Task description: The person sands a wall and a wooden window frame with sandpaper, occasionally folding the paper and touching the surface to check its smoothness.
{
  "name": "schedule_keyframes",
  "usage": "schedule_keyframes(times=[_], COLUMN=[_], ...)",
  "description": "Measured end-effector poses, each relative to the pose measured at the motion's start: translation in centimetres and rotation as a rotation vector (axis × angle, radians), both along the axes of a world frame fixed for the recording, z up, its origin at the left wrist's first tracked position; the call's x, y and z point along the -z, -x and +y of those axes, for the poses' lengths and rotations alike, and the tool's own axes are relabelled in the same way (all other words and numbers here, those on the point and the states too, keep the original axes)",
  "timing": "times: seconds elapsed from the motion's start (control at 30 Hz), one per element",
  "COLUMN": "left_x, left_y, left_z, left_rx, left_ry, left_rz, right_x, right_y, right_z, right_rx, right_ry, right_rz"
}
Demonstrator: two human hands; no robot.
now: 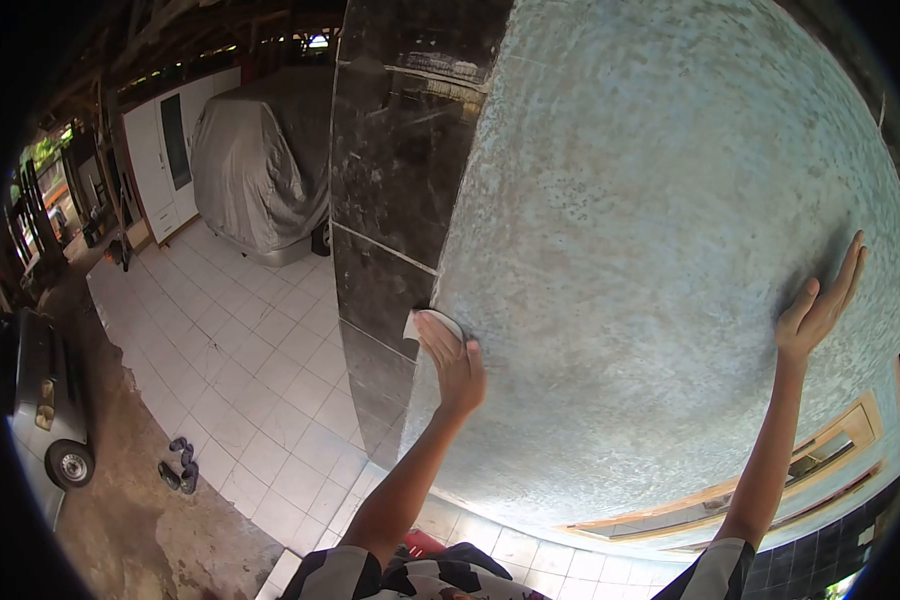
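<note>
Mid-frame, the left hand [452,365], fingers together, holds a white sheet [409,328] against the wall [610,200] by the dark tiles [390,195]; the right hand [815,308], thumb spread from its fingers, sits at the wall, far right. Uneven pressure could let the sheet slip.

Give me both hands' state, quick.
Left hand: holding a white sheet at the wall's edge.
Right hand: open, at the wall; contact unclear.

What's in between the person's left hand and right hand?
Just bare, mottled blue-grey wall stretches between the left hand and the right hand, as the head view shows.
</note>
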State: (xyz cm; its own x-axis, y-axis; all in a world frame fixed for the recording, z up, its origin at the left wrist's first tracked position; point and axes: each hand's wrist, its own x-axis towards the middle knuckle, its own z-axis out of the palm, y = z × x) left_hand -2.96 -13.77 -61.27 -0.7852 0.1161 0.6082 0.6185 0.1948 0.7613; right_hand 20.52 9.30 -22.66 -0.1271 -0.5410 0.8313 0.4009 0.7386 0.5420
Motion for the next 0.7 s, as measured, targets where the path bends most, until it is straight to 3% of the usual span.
schedule_keyframes(times=[0.07,0.13,0.23,0.3,0.4,0.47,0.5,0.57,0.7], left_x=[0.7,3.1,2.2,2.6,5.4,5.2,5.5,3.3,1.2], left_y=[-0.3,-1.8,-0.3,-0.5,0.0,1.6,1.0,-1.6,0.7], left_z=[0.2,0.7,-0.2,0.0,0.6,0.4,0.4,0.2,-0.6], left_rx=[-0.043,0.104,0.043,0.042,0.124,0.209,0.211,0.23,0.114], left_ry=[-0.127,0.216,0.002,-0.006,0.213,0.048,0.062,0.147,0.021], left_rz=[-0.13,0.173,-0.054,-0.096,0.063,-0.32,-0.326,-0.099,-0.151], right_x=[0.1,0.4,-0.1,0.4,0.0,0.2,0.3,0.2,0.0], right_y=[0.0,-0.1,0.1,-0.1,0.2,0.1,0.1,0.2,0.1], right_z=[-0.3,-0.2,0.0,0.0,-0.1,-0.1,-0.1,0.0,0.1], right_rx=[0.022,0.028,0.041,0.061,0.035,0.032,0.037,0.03,0.034], right_ry=[-0.009,-0.013,-0.032,-0.018,-0.042,-0.059,-0.044,-0.064,-0.103], right_rz=[0.009,0.001,0.014,0.004,-0.015,-0.019,-0.025,-0.02,-0.03])
